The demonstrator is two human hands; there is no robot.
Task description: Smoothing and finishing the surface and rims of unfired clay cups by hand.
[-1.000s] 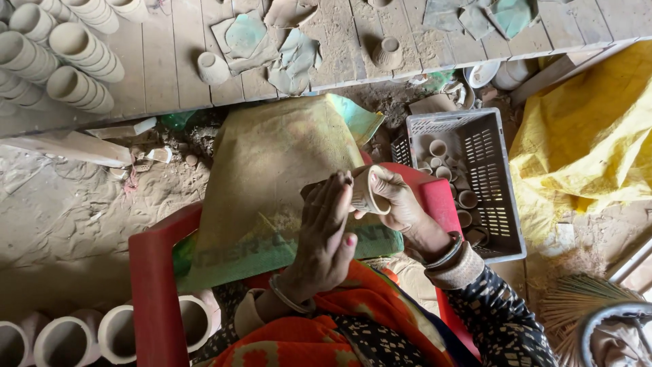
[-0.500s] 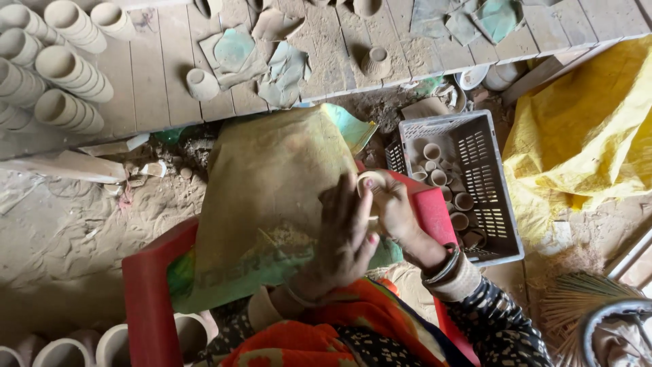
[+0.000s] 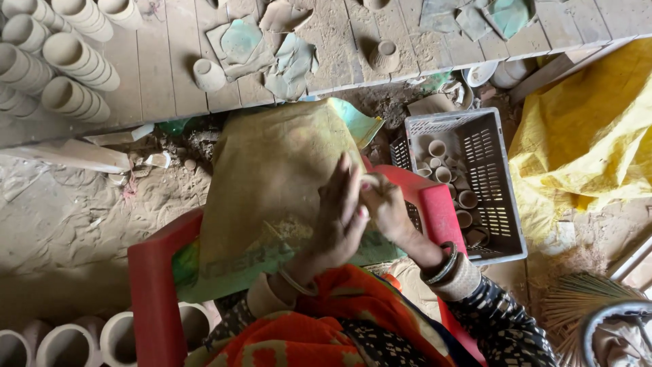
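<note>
A small pale clay cup (image 3: 371,180) sits between my two hands above my lap, mostly hidden by fingers. My right hand (image 3: 390,212), with bangles at the wrist, grips it from the right. My left hand (image 3: 338,221) lies against its left side, fingers straight and together, pointing away from me. Under both hands a dusty tan sack cloth (image 3: 272,177) is spread over my knees. I sit in a red plastic chair (image 3: 153,285).
A grey plastic crate (image 3: 506,211) with several small clay cups stands right of the chair. The wooden platform (image 3: 163,61) ahead carries stacked cups (image 3: 71,64), loose cups and torn sheets. A yellow sack (image 3: 591,129) lies right, a broom (image 3: 577,306) lower right, and large clay pots (image 3: 68,343) lower left.
My left hand has slid up over the cup, so less of it shows than a second ago. Both hands sit slightly higher over the sack cloth.
</note>
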